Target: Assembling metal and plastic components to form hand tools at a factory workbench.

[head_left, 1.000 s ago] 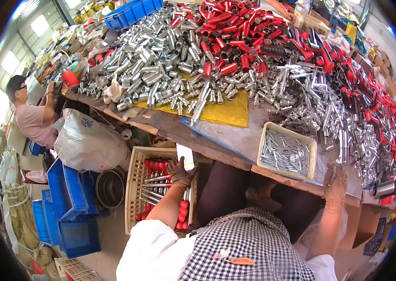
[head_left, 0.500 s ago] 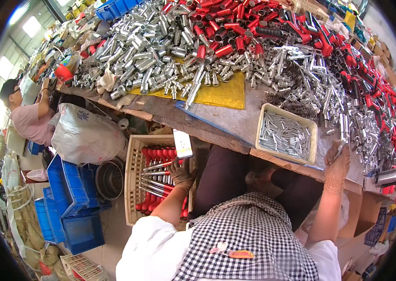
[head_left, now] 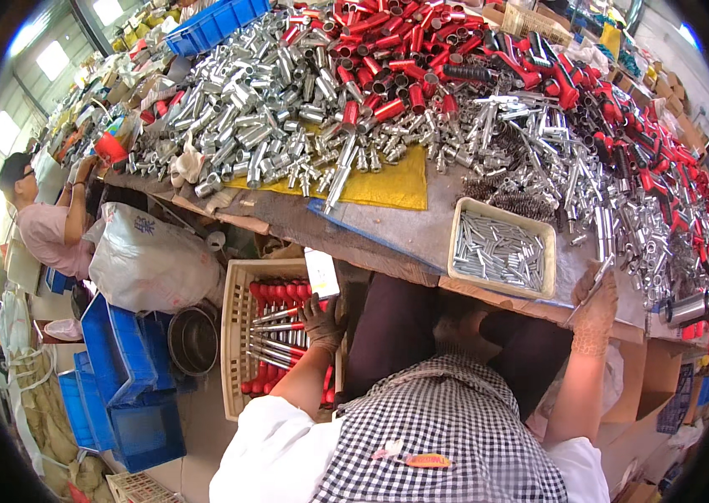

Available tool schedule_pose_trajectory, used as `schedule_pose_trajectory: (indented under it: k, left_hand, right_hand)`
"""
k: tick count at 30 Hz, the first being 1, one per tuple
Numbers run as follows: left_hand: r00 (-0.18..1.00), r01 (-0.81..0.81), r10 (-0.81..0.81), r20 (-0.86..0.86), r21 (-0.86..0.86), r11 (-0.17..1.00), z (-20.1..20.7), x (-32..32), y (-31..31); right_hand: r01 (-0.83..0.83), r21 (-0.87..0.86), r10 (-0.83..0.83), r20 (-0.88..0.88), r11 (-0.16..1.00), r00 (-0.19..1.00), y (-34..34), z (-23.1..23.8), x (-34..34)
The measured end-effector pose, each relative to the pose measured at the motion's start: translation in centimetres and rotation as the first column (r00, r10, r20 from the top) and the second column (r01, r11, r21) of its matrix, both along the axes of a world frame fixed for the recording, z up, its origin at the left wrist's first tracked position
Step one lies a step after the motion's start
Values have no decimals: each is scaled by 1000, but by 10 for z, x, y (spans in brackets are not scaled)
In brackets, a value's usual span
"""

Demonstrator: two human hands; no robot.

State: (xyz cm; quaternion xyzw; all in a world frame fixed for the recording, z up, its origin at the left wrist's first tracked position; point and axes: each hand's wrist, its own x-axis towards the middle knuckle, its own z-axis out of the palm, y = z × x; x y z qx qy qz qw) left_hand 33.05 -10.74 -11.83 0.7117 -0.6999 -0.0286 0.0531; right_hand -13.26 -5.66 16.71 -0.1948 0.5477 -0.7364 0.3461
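Well, my right hand (head_left: 596,303) pinches a slim metal rod (head_left: 597,278) between its fingers, probably for control; my left hand (head_left: 322,325), fingers spread, sits over the crate (head_left: 230,339), perhaps bracing

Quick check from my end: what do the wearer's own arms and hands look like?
White sleeves: the left sleeve and right sleeve both end above uncovered forearms. The left hand and right hand seem to wear thin, close-fitting brownish gloves, the right with a mottled, net-like cuff. I see no cables.
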Motion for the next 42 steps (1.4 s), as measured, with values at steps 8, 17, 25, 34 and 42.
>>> schedule_pose_trajectory:
  k: [8,17,25,34,42]
  left_hand:
    - [999,-37,36,13,82,996,-7,-1,1]
    - [998,-41,40,-50,-12,999,-20,1,-1]
    - [998,-17,15,-57,-25,1000,-15,2,1]
    - [993,-104,108,-48,71,992,-12,-1,1]
    - [992,-73,66,-104,-63,995,-22,-1,1]
  right_hand:
    - [56,22,-56,4,998,998,0,-6,-5]
    - [31,-9,-31,51,999,998,-4,-7,-2]
    - [-7,-23,7,11,1000,1000,-3,-11,-7]
    - [-84,-20,84,-20,996,996,-4,-11,-11]
    - [80,-54,-78,48,995,996,-13,2,-9]
